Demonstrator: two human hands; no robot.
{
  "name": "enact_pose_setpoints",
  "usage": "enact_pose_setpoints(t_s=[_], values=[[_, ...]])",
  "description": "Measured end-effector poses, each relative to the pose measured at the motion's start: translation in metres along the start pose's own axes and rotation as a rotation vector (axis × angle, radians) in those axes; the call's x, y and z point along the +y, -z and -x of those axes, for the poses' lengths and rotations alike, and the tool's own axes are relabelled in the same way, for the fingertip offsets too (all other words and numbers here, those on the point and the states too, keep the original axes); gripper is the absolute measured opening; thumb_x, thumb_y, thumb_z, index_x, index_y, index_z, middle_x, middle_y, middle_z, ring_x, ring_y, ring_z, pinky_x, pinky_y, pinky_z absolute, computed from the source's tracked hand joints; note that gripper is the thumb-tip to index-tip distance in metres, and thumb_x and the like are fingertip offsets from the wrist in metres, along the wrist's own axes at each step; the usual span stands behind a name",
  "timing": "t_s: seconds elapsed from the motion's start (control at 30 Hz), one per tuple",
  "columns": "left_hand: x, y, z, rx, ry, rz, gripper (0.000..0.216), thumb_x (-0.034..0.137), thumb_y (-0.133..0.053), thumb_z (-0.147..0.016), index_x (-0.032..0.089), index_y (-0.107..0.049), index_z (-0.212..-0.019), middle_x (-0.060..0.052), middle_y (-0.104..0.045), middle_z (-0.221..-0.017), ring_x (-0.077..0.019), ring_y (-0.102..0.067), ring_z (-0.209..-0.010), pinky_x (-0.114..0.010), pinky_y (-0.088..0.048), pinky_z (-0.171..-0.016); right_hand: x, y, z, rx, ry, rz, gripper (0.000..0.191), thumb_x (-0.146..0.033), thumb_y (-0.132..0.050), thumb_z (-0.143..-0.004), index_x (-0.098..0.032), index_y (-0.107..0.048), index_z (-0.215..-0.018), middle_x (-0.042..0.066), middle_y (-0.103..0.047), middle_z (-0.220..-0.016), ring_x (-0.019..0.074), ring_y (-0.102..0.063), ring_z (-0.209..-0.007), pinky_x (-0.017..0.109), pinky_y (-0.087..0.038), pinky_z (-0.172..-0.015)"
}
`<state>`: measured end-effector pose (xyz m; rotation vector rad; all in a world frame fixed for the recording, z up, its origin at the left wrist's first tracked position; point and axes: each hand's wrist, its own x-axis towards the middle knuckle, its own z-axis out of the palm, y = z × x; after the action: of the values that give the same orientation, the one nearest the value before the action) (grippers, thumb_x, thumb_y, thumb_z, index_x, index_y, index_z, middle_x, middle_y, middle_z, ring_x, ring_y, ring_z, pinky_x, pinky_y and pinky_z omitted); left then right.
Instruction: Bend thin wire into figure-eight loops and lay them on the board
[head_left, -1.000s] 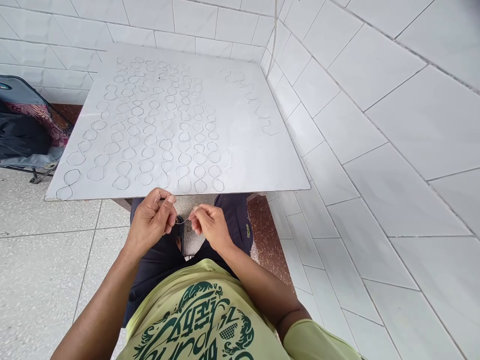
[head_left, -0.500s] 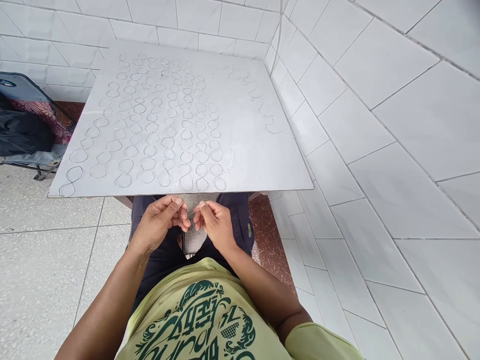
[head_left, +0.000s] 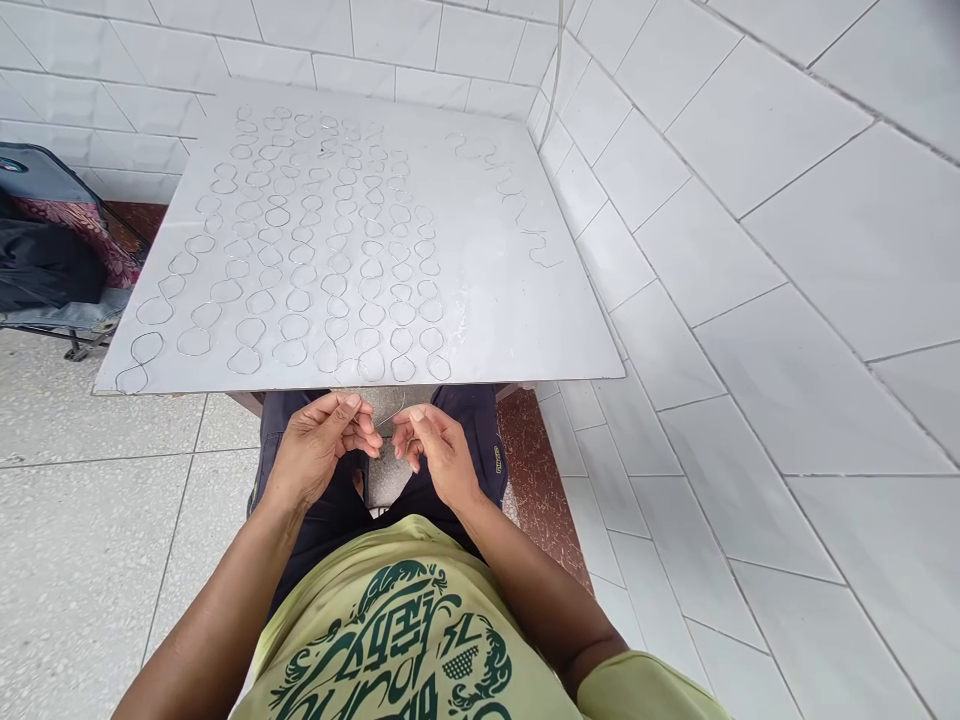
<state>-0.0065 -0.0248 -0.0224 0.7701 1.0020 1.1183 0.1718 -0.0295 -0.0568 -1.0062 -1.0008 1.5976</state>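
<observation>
Just below the near edge of the white board (head_left: 517,330), my left hand (head_left: 326,440) pinches a thin wire (head_left: 391,415) between thumb and fingertips. The wire's free end sticks out to the right and curves upward. My right hand (head_left: 435,450) is beside that end, its thumb and fingers loosely apart with nothing visibly gripped. Whether a fingertip touches the wire I cannot tell. Rows of thin wire figure-eights (head_left: 403,355) lie flat on the board beyond my hands.
Several S-shaped wire pieces (head_left: 510,187) lie at the board's right side. White tiled walls (head_left: 750,250) stand behind and to the right. At the left is a folding chair (head_left: 71,220) with a dark bag (head_left: 49,265) on it. My knees are under the board's edge.
My right hand has loosened its pinch and drawn slightly right, away from the wire. My left hand keeps hold, and more of the wire's curved end now shows between the hands.
</observation>
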Motion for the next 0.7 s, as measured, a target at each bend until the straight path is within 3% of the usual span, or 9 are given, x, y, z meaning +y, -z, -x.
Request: enact_pose_setpoints(t_s=[0.2,0.33,0.53,0.7], values=[[0.0,-0.005,0.0,-0.02,0.018,-0.031,0.03,0.044,-0.074,-0.091,0.014,-0.072,-0.091,-0.003,-0.068,-0.073,-0.0158,-0.067,-0.061,-0.03,-0.058,-0.058,0.002,-0.001,-0.004,0.014,-0.034,0.013,0.042,-0.061,-0.064,-0.093,-0.019,-0.065,-0.088,0.001,-0.064,-0.071,0.0119,-0.058,-0.056,0.021,-0.035,-0.043],[0.002,-0.005,0.005,-0.03,-0.021,-0.208,0.03,0.045,-0.068,-0.095,0.015,-0.072,-0.093,-0.002,-0.067,-0.072,-0.0172,-0.068,-0.062,-0.031,-0.059,-0.059,0.004,0.002,-0.011,0.029,-0.042,0.085,0.038,-0.053,-0.064,-0.095,-0.018,-0.063,-0.079,-0.003,-0.059,-0.059,0.0083,-0.05,-0.045,0.02,-0.034,-0.042],[-0.008,-0.006,0.017,0.031,-0.295,-0.753,0.029,0.042,-0.057,-0.101,0.02,-0.072,-0.089,-0.003,-0.07,-0.077,-0.0165,-0.068,-0.068,-0.029,-0.056,-0.07,0.006,0.004,-0.017,0.072,-0.069,0.279,0.034,-0.044,-0.06,-0.095,-0.016,-0.067,-0.077,0.001,-0.068,-0.059,0.0087,-0.052,-0.039,0.021,-0.038,-0.042],[-0.024,-0.006,0.025,0.04,-0.454,-0.955,0.023,0.035,-0.055,-0.102,0.023,-0.074,-0.098,-0.004,-0.074,-0.084,-0.0187,-0.069,-0.077,-0.03,-0.054,-0.079,0.014,-0.003,-0.021,0.142,-0.23,0.038,0.033,-0.048,-0.065,-0.086,-0.016,-0.066,-0.076,0.004,-0.069,-0.059,0.0095,-0.051,-0.037,0.02,-0.027,-0.034]])
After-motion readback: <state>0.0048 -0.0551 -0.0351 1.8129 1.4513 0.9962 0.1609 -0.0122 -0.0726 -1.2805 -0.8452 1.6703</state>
